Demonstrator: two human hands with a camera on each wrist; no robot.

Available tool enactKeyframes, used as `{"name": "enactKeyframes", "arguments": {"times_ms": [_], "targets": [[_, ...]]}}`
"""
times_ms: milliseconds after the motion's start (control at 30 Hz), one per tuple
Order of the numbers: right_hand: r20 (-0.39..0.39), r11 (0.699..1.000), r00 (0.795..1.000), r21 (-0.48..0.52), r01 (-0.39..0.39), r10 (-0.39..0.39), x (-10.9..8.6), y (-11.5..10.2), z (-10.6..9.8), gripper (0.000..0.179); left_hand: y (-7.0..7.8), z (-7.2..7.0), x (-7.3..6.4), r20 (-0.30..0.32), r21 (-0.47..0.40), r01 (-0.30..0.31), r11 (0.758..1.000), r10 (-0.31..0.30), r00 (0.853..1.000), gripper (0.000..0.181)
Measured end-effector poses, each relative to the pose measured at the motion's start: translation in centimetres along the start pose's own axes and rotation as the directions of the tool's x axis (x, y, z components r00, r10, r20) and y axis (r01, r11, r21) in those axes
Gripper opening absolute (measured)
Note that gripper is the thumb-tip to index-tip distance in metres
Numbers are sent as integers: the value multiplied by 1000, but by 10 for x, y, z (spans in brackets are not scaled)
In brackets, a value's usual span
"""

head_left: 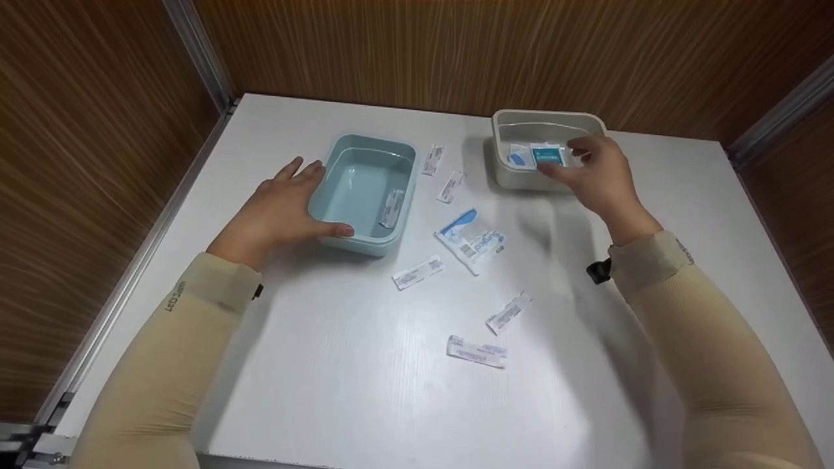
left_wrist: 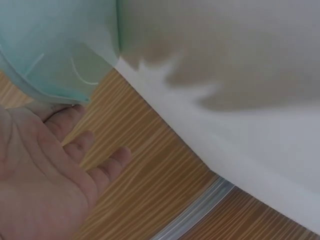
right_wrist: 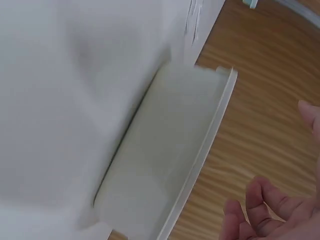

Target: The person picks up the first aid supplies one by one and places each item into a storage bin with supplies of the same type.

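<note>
My left hand [head_left: 277, 205] lies along the left side of a light blue plastic bin [head_left: 368, 247], fingers spread and thumb at its near rim. In the left wrist view, a finger touches the rim while the others extend loosely. One slim white wrapped strip [head_left: 391, 208] is inside this bin. Over the near right of a beige bin [head_left: 531, 180] hovers my right hand [head_left: 596, 172], thumb and bent fingers apart. Within that bin are a teal-and-white packet [head_left: 547, 155] and a blue-and-white packet [head_left: 518, 156]. The right wrist view shows nothing held between thumb and fingers.
Between the bins lies a larger blue-and-white packet printed "Surgical" [head_left: 470, 241]. Several slim white wrapped strips, including one strip [head_left: 477, 352] nearest me, are scattered on the white table [head_left: 339, 391]. Wood-grain panels [head_left: 391, 52] stand behind and at both sides.
</note>
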State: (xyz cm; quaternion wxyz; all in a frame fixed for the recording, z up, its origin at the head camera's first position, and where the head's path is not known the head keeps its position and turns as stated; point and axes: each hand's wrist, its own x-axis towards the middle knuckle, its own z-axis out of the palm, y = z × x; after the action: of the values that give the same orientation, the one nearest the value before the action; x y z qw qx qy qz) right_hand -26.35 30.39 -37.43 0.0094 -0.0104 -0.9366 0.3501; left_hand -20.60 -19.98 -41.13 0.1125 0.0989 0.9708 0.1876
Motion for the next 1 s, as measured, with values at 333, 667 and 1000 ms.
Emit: {"name": "enactKeyframes", "arguments": {"times_ms": [333, 667, 1000], "targets": [[101, 994, 989, 6, 106, -106, -42, -8, 43, 85, -6, 15, -2, -34, -23, -11, 1000, 10, 999, 137], [343, 948, 939, -302, 100, 10, -58, -20, 76, 120, -11, 25, 0, -84, -22, -26, 999, 24, 996, 144], [419, 844, 907, -499, 195, 38, -69, -27, 102, 120, -8, 27, 0, -97, -43, -2, 999, -2, 995, 149]]}}
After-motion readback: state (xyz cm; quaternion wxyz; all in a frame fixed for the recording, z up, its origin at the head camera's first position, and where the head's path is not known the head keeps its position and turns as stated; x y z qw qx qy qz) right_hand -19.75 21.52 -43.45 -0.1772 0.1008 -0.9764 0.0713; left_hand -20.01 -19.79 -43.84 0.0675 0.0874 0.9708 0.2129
